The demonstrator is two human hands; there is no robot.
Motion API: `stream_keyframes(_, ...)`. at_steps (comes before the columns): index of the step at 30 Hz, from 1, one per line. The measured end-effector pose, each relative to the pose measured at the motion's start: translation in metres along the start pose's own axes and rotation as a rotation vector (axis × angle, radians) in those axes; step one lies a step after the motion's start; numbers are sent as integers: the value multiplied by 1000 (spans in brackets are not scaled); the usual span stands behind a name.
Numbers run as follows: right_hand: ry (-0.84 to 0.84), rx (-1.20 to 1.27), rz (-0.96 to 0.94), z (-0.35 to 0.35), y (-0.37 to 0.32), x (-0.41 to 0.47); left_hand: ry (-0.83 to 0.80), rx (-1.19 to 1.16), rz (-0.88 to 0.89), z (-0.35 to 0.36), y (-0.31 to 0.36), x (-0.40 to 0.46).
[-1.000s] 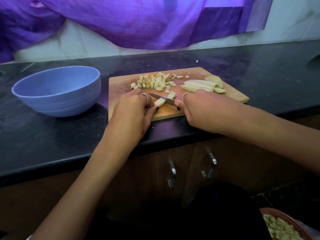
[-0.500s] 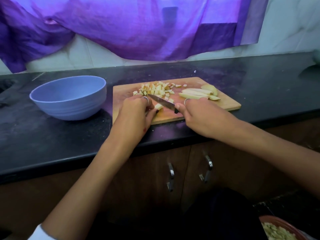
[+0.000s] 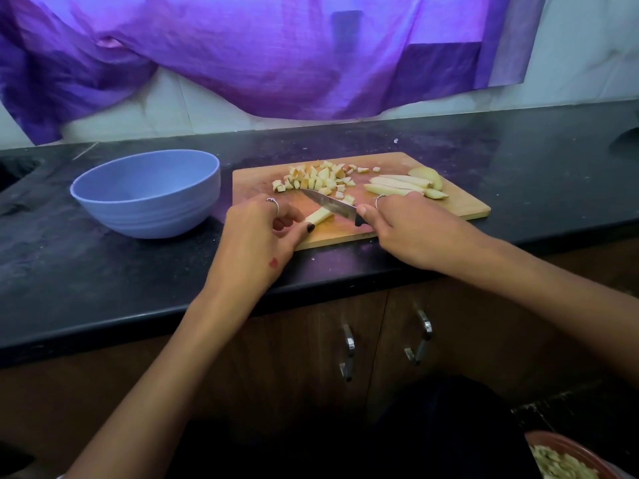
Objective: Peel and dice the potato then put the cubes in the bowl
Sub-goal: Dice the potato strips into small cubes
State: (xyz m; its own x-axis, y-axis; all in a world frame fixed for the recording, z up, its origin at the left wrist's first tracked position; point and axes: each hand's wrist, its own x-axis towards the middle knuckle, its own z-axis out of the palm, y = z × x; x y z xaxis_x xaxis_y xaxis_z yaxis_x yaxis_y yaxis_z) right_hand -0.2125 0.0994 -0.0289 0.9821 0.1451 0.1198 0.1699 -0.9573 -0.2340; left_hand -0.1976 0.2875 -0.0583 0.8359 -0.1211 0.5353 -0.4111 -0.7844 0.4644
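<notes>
A wooden cutting board (image 3: 460,205) lies on the black counter. My left hand (image 3: 256,236) pinches a pale potato strip (image 3: 320,216) near the board's front edge. My right hand (image 3: 411,226) grips a black-handled knife (image 3: 328,203), its blade slanting over the strip's far end toward the pile of potato cubes (image 3: 316,179) at the board's back. Several long potato wedges (image 3: 404,184) lie at the board's right. A blue bowl (image 3: 148,191), with nothing visible inside, stands left of the board.
A purple cloth (image 3: 276,53) hangs on the wall behind the counter. Cabinet doors with metal handles (image 3: 347,350) sit below the counter edge. A reddish bowl (image 3: 567,458) of pale pieces shows at the bottom right corner.
The view has tilted up, so everything sits lower in frame. The knife blade has swung left across the strip, its tip near the cube pile. More of the strip shows beyond my left fingers.
</notes>
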Motion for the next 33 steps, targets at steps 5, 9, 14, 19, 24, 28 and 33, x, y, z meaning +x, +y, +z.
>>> stream_keyframes(5, -15, -28, -12, -4, -5, -3, -8, -23, -11, 1, 1, 0)
stream_keyframes(9, 27, -89, -27, 0, -9, 1, -25, -22, -34, 2, 1, 2)
stream_keyframes(14, 131, 82, -16, 7, -4, 7, -33, -30, -33, 2, 2, 2)
stream_keyframes(19, 104, 82, 5, 10, 2, 6, -34, -29, -27, 1, 3, 2)
stream_keyframes(24, 58, 69, 5, 4, -3, 2, -21, -39, -14, 2, 2, 1)
stream_keyframes(28, 15, 21, 2, 3, -4, 3, 0, -24, 12, 4, 1, 0)
stream_keyframes(33, -36, -50, -56, -2, -8, 10, 2, -13, 21, 6, 0, 3)
